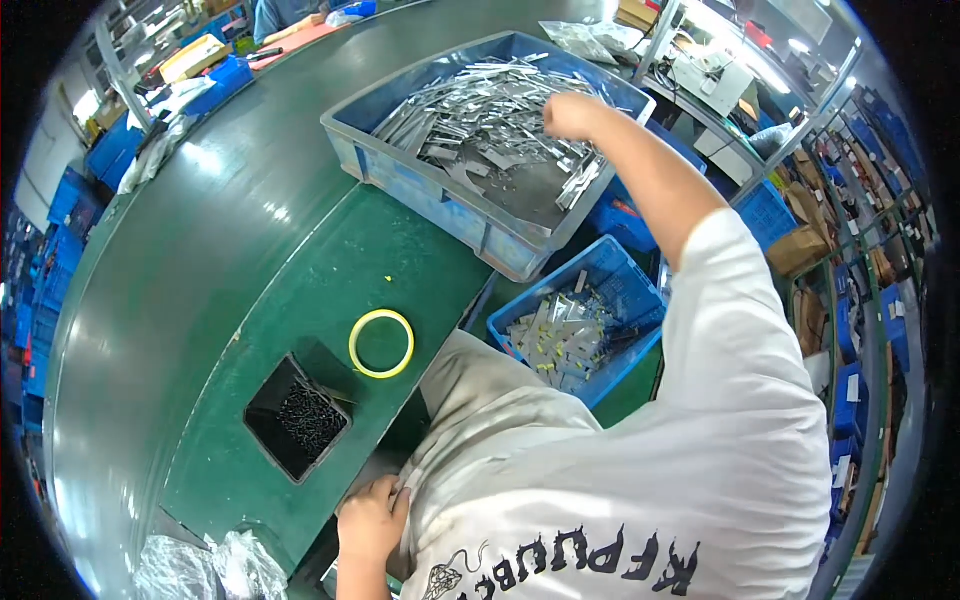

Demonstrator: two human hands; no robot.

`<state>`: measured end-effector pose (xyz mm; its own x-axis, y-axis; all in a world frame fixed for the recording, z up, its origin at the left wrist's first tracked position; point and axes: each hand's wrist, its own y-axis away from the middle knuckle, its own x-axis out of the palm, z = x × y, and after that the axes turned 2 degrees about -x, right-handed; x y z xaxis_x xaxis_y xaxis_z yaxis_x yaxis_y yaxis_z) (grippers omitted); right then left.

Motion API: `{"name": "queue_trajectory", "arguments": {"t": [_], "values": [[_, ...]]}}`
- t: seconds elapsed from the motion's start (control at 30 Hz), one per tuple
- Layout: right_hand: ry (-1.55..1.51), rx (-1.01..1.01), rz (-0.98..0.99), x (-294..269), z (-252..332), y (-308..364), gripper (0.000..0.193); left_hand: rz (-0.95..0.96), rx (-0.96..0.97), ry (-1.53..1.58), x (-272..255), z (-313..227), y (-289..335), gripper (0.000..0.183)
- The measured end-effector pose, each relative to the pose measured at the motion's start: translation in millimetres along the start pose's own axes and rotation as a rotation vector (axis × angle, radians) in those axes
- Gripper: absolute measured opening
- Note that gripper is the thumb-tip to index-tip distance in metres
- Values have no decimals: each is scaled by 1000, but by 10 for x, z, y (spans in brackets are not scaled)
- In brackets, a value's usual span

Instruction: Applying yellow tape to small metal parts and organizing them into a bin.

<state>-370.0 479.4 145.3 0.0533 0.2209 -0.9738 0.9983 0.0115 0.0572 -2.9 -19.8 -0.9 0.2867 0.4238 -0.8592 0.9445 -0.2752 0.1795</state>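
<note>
Shirt: white (740, 360), with dark lettering and a drawing on it, filling the lower right.
Bench: green top (330, 240) with a shine on its far part, spreading across the left and middle.
Bin: big grey-blue tub (430, 195) at the far side, broad and shallow, heaped with metal.
Trousers: pale grey cloth (500, 390), between the bench edge and the shirt.
Crate: blue, open-topped (610, 268), lower and nearer than the bin, with flat pieces (565, 335) inside, some with yellow parts.
Bags: clear, crumpled plastic (250, 565), at the near left corner of the bench.
Box: black, square (270, 400), on the green top.
Right hand: reaching over the bin (573, 117), fingers curled down at the metal; whether they grasp a piece, I cannot tell.
Left hand: low by the bench edge (370, 520), fingers bent against the trousers; whether they grip the cloth, I cannot tell.
Tape: yellow ring (381, 374), lying flat just beside the black box.
Strips: thin, silvery metal (480, 105), piled crisscross inside the bin, under and around the right hand.
Screws: small dark pieces (312, 418), looking like screws, loose in the box.
</note>
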Motion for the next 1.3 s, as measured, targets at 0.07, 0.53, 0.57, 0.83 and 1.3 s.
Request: {"name": "queue_trajectory", "arguments": {"t": [0.07, 0.53, 0.57, 0.83, 1.3], "values": [[75, 17, 77, 206, 34, -130, 29, 17, -13, -24, 19, 37, 7, 26], [-89, 69, 199, 933, -358, -542, 45, 110, -22, 30, 30, 124, -80, 29], [-122, 12, 208, 937, -358, -551, 47, 106, -23, 32, 32, 127, -89, 29], [-229, 101, 210, 755, -271, -422, 41, 58, 2, -7, 88, 114, -27, 31], [-135, -99, -343, -42, 339, 657, 17, 63, 121, -52, 49, -17, 82, 32]]}}
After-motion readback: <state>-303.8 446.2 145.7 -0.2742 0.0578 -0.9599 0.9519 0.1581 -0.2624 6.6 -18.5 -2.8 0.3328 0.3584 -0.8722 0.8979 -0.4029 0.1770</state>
